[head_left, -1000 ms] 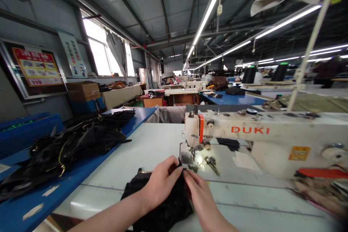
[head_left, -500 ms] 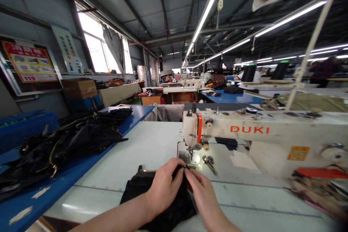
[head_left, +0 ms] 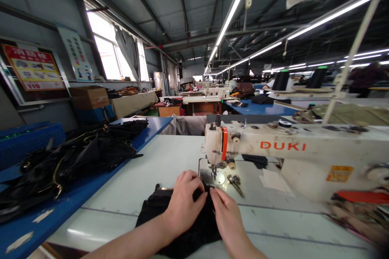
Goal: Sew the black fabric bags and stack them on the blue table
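Note:
A black fabric piece (head_left: 158, 210) with a strip of gold zipper teeth along its far left edge lies on the pale sewing table, under both of my hands. My left hand (head_left: 186, 200) is closed on its far edge, with thumb and fingers curled together. Close beside it, my right hand (head_left: 225, 210) pinches the same fabric between thumb and fingertips. Just beyond my fingers stands the white sewing machine (head_left: 243, 141), its needle and presser foot (head_left: 214, 170) over the metal plate. The fabric lies short of the needle.
A small metal attachment (head_left: 236, 185) and a white paper scrap (head_left: 275, 181) lie right of the needle. Black pieces with gold zippers (head_left: 79, 158) are heaped on the blue table at left. A bundle of cloth (head_left: 361, 218) sits at right.
My left hand's fingers have lifted and curled a little higher over the fabric edge. My right fingertips have shifted slightly right, and the gap between the hands is wider.

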A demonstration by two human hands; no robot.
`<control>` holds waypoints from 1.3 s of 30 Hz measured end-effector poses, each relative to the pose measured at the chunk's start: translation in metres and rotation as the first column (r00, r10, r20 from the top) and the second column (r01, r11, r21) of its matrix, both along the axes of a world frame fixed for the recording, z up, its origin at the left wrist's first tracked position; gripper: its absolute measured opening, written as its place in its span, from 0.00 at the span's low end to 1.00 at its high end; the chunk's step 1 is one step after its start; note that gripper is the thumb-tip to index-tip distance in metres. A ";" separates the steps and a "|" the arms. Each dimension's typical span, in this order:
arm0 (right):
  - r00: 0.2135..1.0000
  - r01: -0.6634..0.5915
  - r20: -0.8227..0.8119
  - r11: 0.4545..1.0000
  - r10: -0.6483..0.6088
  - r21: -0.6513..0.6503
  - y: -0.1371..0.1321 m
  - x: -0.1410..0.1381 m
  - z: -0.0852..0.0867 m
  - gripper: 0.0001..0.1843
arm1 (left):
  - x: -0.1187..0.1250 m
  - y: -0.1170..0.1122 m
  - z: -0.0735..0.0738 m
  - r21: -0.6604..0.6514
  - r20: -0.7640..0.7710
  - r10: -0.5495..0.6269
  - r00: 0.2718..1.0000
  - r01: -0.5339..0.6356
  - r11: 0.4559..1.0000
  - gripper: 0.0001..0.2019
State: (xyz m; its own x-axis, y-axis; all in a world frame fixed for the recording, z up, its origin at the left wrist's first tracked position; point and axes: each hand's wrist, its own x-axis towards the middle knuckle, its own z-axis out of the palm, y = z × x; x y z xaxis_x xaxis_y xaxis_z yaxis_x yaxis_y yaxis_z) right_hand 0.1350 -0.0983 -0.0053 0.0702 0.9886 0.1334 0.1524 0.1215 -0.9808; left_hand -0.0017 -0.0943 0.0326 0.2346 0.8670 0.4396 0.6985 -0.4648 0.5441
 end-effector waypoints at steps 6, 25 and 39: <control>0.997 -0.062 0.050 0.998 0.061 0.021 0.008 0.007 0.005 0.17 | -0.015 0.027 -0.005 -0.280 0.144 -0.149 0.978 0.185 0.942 0.19; 0.980 -0.185 -0.123 0.952 0.159 -0.242 0.032 0.029 -0.005 0.12 | -0.004 0.057 -0.008 -0.358 0.128 -0.086 0.988 0.127 0.925 0.07; 0.922 -0.164 0.306 0.954 0.239 -0.251 0.043 0.083 0.007 0.06 | 0.007 0.081 -0.020 -0.408 0.037 -0.124 0.992 0.128 0.904 0.08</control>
State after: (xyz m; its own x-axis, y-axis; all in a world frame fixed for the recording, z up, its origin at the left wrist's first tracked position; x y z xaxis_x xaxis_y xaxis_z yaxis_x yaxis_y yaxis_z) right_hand 0.2178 -0.0558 0.0019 -0.1442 0.9840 -0.1046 0.4658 -0.0258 -0.8845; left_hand 0.0055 -0.0137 0.0128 0.3513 0.9346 0.0563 0.6426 -0.2844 0.7114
